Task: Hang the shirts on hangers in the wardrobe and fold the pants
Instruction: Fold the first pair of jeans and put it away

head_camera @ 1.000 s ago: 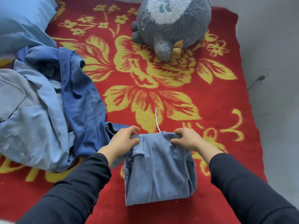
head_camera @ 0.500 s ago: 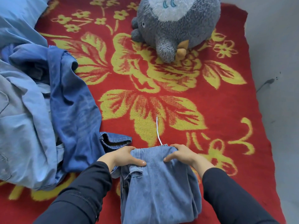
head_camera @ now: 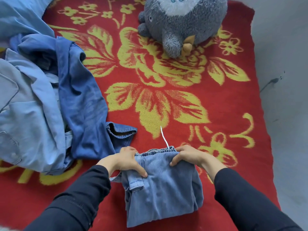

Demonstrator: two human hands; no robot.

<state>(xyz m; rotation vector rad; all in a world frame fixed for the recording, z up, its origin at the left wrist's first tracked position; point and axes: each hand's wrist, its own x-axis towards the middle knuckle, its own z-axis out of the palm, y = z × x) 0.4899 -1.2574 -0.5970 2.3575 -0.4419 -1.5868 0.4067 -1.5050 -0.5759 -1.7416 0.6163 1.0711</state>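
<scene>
Head view. Surface: red blanket (head_camera: pixel 191 77) with yellow flowers, filling the frame. Folded light denim pants (head_camera: pixel 163 194), lower centre (white drawstring (head_camera: pixel 164 137) trailing from the elastic waistband). Left hand (head_camera: pixel 128 161) and right hand (head_camera: pixel 188 155): each curled round a waistband corner, gripping it. Dark blue shirt (head_camera: pixel 83 105) and pale blue shirt (head_camera: pixel 30 114), heaped, left. Grey plush toy (head_camera: pixel 180 25), top centre.

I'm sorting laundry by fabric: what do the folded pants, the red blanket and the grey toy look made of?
The folded pants look like light blue denim, probably cotton: matte, stitched seams, gathered elastic waistband. The red blanket seems a thick, fuzzy woven pile, perhaps wool or acrylic. The grey toy is shaggy synthetic plush, by its fur.
</scene>
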